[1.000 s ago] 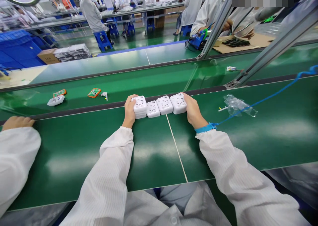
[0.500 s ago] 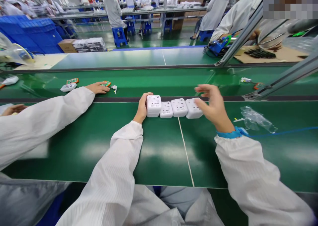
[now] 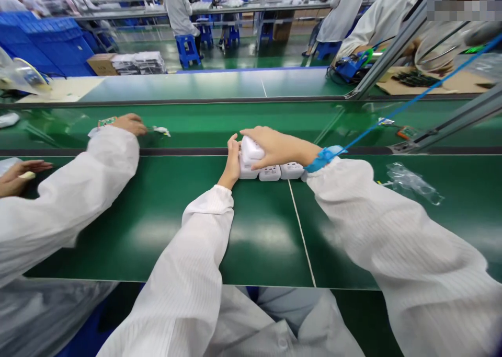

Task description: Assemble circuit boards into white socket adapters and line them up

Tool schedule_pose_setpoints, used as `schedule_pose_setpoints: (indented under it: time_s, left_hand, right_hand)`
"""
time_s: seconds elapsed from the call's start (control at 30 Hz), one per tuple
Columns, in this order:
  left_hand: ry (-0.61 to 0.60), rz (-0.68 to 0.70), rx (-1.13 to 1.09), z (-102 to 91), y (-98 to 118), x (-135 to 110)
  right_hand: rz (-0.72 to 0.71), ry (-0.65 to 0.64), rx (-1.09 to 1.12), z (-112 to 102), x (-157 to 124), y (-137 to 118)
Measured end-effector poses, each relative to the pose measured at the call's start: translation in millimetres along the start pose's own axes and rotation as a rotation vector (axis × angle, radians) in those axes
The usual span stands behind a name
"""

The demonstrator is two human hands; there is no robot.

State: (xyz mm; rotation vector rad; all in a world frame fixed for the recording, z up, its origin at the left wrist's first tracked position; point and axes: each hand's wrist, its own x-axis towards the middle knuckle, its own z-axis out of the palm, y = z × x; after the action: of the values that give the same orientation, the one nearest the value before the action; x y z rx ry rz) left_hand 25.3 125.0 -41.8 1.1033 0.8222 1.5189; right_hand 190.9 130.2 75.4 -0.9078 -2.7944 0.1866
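Observation:
My right hand [image 3: 279, 147] lies over a white power adapter [image 3: 252, 150], gripping it on top of a stack of white adapters [image 3: 248, 171]. My left hand [image 3: 232, 161] presses against the left side of that stack. Two more white adapters [image 3: 270, 173] [image 3: 291, 170] sit in a row to the right, with sockets facing up. My right sleeve hides the row's far end. All of these rest on a green conveyor belt [image 3: 266, 231].
A co-worker's sleeved arm [image 3: 70, 200] reaches in from the left, its hand [image 3: 130, 124] on the far belt. A clear plastic bag [image 3: 413, 183] lies to the right. A blue wrist-strap cord [image 3: 411, 95] runs up to the right across a metal frame rail [image 3: 392, 54].
My right hand has swung left across the row and now grips an adapter on top of the stack. The co-worker's arm has moved further along the far belt, and the view has tilted slightly.

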Motion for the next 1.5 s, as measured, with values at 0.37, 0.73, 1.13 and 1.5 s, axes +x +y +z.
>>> schedule_pose_setpoints:
  time_s: [0.37, 0.73, 1.13, 1.5]
  left_hand:
    - [-0.062, -0.04, 0.148, -6.4, 0, 4]
    - [-0.043, -0.058, 0.22, -8.7, 3, 3]
    - [-0.156, 0.038, 0.374, -5.9, 21, -2]
    - [-0.16, 0.03, 0.389, -8.0, 20, -1]
  right_hand:
    - [0.14, -0.153, -0.268, 15, -34, 8]
    - [0.146, -0.171, -0.26, 31, -39, -1]
    - [0.066, 0.603, 0.101, 34, -169, -49]
    - [0.07, 0.129, 0.204, 80, -173, -77]
